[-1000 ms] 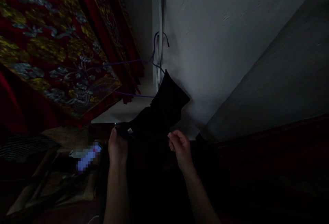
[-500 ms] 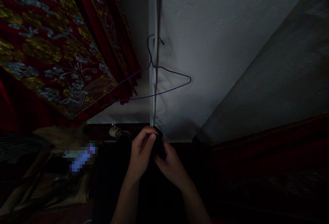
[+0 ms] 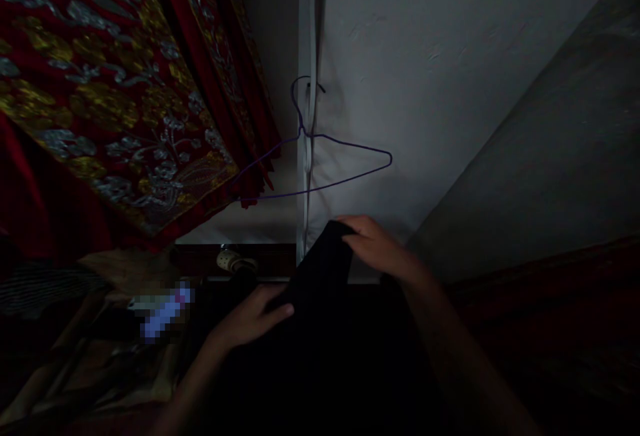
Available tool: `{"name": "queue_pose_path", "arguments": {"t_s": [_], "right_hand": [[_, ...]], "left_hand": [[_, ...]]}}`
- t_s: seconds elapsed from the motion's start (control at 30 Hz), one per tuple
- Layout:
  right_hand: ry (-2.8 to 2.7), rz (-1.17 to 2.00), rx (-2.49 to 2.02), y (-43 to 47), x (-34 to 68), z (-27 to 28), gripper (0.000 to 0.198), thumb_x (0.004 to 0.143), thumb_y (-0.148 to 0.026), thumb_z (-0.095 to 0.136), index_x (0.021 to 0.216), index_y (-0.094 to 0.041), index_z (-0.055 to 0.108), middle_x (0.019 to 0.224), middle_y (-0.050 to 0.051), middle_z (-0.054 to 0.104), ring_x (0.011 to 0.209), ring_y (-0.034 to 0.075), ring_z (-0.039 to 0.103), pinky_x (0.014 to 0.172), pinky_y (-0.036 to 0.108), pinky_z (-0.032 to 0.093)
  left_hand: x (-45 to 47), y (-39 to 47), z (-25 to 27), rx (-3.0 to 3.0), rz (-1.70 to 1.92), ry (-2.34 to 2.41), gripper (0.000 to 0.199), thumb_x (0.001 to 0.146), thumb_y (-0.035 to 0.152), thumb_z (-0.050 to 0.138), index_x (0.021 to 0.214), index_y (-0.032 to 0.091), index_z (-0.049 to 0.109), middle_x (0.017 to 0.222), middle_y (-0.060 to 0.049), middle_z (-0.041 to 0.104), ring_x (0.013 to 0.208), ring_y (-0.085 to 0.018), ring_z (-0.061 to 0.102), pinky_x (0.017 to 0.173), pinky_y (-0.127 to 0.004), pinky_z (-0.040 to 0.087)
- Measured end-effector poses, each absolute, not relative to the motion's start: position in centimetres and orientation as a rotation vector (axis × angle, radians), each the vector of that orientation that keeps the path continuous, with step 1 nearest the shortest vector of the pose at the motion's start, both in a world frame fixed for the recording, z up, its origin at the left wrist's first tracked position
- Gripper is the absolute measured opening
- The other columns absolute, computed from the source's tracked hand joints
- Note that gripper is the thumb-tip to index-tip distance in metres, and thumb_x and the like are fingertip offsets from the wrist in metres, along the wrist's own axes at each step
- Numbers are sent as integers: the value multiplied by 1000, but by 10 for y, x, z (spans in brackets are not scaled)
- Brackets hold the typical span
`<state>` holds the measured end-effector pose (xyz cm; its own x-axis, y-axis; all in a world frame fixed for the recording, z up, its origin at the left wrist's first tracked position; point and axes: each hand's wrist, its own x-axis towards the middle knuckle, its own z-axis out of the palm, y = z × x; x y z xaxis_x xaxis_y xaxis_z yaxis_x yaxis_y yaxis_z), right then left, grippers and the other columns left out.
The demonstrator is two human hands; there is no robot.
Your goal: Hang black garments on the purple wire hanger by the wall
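Observation:
A piece of black cloth rises to a corner in front of me; its lower part merges into the dark, so I cannot tell what garment it is. My right hand pinches that raised corner between thumb and fingers. Lower on the left side, my left hand grips the cloth's edge, thumb on top and fingers behind. Above both hands, a thin purple wire hanger hangs with nothing on it, its hook by a pale vertical strip on the wall.
Red fabric with gold and silver sequins hangs at the upper left, overlapping the hanger's left end. A pale wall stands behind. Below left are a light perforated shoe, a wooden chair-like frame and a blurred blue item.
My hands were close together on the black cloth and have spread apart. The right hand has lifted a corner up and right; the left has moved down and left.

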<state>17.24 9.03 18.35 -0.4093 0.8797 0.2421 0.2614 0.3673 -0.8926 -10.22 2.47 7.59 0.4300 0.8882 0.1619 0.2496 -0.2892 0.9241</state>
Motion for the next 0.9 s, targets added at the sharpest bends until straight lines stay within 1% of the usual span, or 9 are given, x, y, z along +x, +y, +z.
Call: {"name": "queue_pose_path", "arguments": {"t_s": [0.17, 0.23, 0.3, 0.37, 0.43, 0.53, 0.63, 0.73, 0.9], "right_hand": [[-1721, 748, -1030, 159, 177, 189, 21, 59, -18, 42, 67, -19, 62, 60, -3, 54, 58, 16, 52, 55, 26, 39], [-1622, 622, -990, 180, 170, 183, 26, 62, -17, 44, 77, -18, 65, 70, -1, 62, 68, 17, 60, 65, 28, 46], [-1622, 537, -959, 194, 164, 175, 29, 68, -15, 47, 89, -17, 67, 86, 3, 71, 85, 19, 67, 82, 32, 51], [-1730, 496, -978, 200, 164, 166, 28, 76, -16, 51, 98, -17, 69, 98, 7, 74, 97, 21, 69, 93, 37, 50], [-1860, 489, -1015, 198, 170, 160, 25, 81, -19, 55, 101, -18, 71, 103, 8, 75, 101, 23, 70, 98, 39, 50], [-1968, 546, -1039, 186, 187, 161, 21, 87, -24, 56, 99, -19, 72, 98, 7, 76, 93, 22, 71, 89, 36, 53], [-2028, 588, -1052, 168, 203, 175, 20, 90, -31, 58, 96, -18, 73, 90, 5, 75, 84, 22, 71, 78, 33, 53], [-2077, 568, -1084, 154, 212, 191, 20, 91, -32, 57, 90, -19, 72, 87, 5, 74, 81, 22, 69, 74, 33, 52], [-2101, 526, -1102, 149, 215, 202, 21, 92, -34, 58, 89, -19, 72, 86, 5, 75, 79, 21, 68, 71, 33, 50]], "left_hand": [[-133, 38, 89, 1835, 1011, 1194, 17, 74, 35, 84, 88, 26, 83, 90, -6, 80, 84, -27, 73, 78, -32, 58], [-142, 43, 100, 1829, 963, 1162, 13, 74, 35, 84, 71, 23, 79, 75, -4, 76, 74, -23, 70, 72, -28, 56], [-150, 47, 109, 1800, 983, 1132, 25, 73, 39, 84, 58, 22, 73, 62, -1, 70, 63, -20, 65, 62, -25, 52], [-159, 51, 111, 1768, 1043, 1153, 31, 71, 44, 85, 56, 21, 70, 57, 1, 67, 56, -18, 61, 55, -24, 47], [-170, 55, 109, 1792, 978, 1210, 33, 73, 50, 81, 59, 21, 70, 57, 1, 66, 55, -17, 59, 53, -24, 44], [-185, 63, 106, 1906, 592, 1383, 41, 87, 57, 65, 72, 20, 74, 67, -2, 71, 62, -19, 62, 59, -26, 44], [-192, 72, 115, 1992, 333, 1539, 53, 94, 61, 49, 73, 18, 70, 70, -3, 69, 66, -20, 62, 63, -28, 42], [-191, 81, 142, 2077, 376, 1557, 51, 93, 61, 47, 71, 19, 66, 72, -3, 67, 69, -20, 61, 66, -29, 44], [-184, 100, 197, 2240, 585, 1582, 46, 90, 61, 50, 76, 21, 69, 84, -5, 71, 80, -23, 64, 76, -31, 48]]}}
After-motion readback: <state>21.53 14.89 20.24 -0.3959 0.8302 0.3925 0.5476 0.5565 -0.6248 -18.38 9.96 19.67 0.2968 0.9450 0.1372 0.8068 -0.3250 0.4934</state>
